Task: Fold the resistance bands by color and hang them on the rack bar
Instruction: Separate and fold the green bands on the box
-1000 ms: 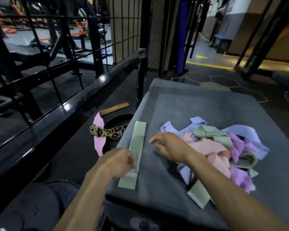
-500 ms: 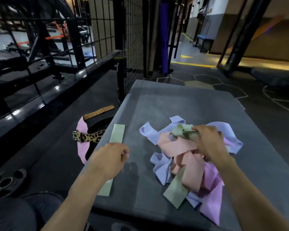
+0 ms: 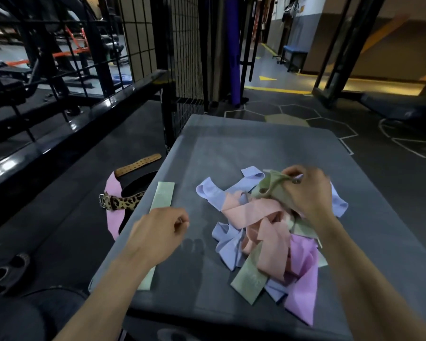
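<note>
Now the right hand (image 3: 305, 190) sits at the far side of the pile of bands (image 3: 263, 232), right of centre in the frame, its fingers curled round a bunched green band (image 3: 271, 187) and lifting it a little clear of the others; a second ago that hand lay flat on the near left edge of the pile, and half a second ago it had only just closed on the green loop. The left hand (image 3: 158, 232) hangs loosely curled above the grey mat (image 3: 231, 148), holding nothing, where a second ago it pressed on the folded green band (image 3: 161, 199). That strip lies flat and straight along the mat's left edge, its middle hidden under the left wrist, its lower end showing near the mat's front corner.

The pile is a soft tangle of wide, flat, matte fabric loops in pale blue, salmon pink, lilac and sage green, crumpled and overlapping. The mat is a smooth, dull grey slab with rounded corners.

On the dark floor to the left lies a leopard-print belt (image 3: 122, 201) with a metal buckle, beside a pink strap and a tan leather strap (image 3: 138, 162) punched with holes. A glossy black rack bar (image 3: 67, 129) runs diagonally across the upper left of the frame, with wire mesh behind it
</note>
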The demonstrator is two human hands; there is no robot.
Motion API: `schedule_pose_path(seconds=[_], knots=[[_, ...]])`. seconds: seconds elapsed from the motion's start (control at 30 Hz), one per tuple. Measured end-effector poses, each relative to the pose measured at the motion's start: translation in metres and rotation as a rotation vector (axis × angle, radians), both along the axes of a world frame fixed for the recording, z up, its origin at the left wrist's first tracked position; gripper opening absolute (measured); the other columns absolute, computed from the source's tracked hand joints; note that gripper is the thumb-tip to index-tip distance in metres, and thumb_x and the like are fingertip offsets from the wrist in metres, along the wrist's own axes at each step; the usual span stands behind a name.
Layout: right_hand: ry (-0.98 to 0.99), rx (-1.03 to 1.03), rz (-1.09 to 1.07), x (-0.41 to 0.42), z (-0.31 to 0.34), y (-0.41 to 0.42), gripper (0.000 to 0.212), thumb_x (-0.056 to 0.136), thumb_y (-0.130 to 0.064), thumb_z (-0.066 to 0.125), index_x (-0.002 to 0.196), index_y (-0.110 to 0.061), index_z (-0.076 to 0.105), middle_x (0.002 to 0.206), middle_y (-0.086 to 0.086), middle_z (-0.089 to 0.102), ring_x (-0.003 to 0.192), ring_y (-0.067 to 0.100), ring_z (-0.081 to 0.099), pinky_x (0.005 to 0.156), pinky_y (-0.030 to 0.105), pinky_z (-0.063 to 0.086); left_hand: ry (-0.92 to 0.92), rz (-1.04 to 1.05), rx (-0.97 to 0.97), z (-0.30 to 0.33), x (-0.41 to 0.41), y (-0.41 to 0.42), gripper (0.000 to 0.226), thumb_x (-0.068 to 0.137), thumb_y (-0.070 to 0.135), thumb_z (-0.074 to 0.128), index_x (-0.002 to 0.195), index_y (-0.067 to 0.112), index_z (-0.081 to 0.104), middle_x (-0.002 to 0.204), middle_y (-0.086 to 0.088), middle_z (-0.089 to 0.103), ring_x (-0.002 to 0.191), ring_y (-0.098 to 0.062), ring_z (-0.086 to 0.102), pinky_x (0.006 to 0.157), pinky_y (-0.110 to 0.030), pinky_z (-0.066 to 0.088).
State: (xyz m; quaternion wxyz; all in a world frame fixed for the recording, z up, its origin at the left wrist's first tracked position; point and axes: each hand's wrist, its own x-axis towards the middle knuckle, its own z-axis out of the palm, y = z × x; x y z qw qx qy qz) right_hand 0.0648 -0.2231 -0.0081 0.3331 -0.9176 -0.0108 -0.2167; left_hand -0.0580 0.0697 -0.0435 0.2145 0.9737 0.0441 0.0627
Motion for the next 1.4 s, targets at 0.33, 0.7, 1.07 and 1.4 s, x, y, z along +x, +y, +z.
schedule_pose_path(seconds=[0.33, 0.7, 1.07, 1.4], knots=[[-0.031, 0.271, 0.083, -0.001, 0.011, -0.008, 0.022, 0.086, -0.005, 0.07, 0.104, -0.014, 0.078, 0.093, -0.002, 0.076, 0.08, 0.006, 0.069, 0.082, 0.022, 0.054, -0.031, -0.008, -0.062, 0.007, -0.006, -0.006, 0.007, 0.093, 0.032, 0.059, 0.091, 0.032, 0.067, 0.076, 0.017, 0.069, 0.074, -0.009, 0.065, 0.071, -0.033, 0.056], [-0.16, 0.261, -0.008, -0.007, 0.027, -0.018, 0.004, 0.085, -0.018, 0.076, 0.087, -0.02, 0.077, 0.077, -0.005, 0.074, 0.074, 0.018, 0.071, 0.078, 0.045, 0.058, -0.067, -0.009, -0.112, 0.006, -0.007, -0.006, 0.006, 0.091, 0.03, 0.063, 0.09, 0.033, 0.068, 0.078, 0.02, 0.068, 0.08, -0.006, 0.065, 0.071, -0.032, 0.056], [-0.183, 0.739, 0.313, -0.031, 0.067, 0.009, 0.01, 0.092, -0.018, 0.069, 0.085, -0.023, 0.074, 0.078, -0.005, 0.07, 0.072, 0.011, 0.06, 0.07, 0.031, 0.05, -0.184, -0.032, -0.491, 0.011, -0.004, -0.011, 0.015, 0.093, 0.023, 0.068, 0.1, 0.035, 0.071, 0.083, 0.013, 0.071, 0.072, -0.005, 0.066, 0.072, -0.031, 0.055], [0.225, 0.313, 0.864, -0.072, 0.064, 0.084, 0.007, 0.09, -0.017, 0.073, 0.096, -0.014, 0.077, 0.087, -0.001, 0.078, 0.075, 0.005, 0.067, 0.07, 0.024, 0.05, -0.352, -0.141, -1.11, 0.044, -0.024, -0.013, 0.035, 0.091, 0.039, 0.066, 0.123, 0.023, 0.065, 0.106, -0.005, 0.073, 0.079, -0.015, 0.068, 0.061, -0.029, 0.056]])
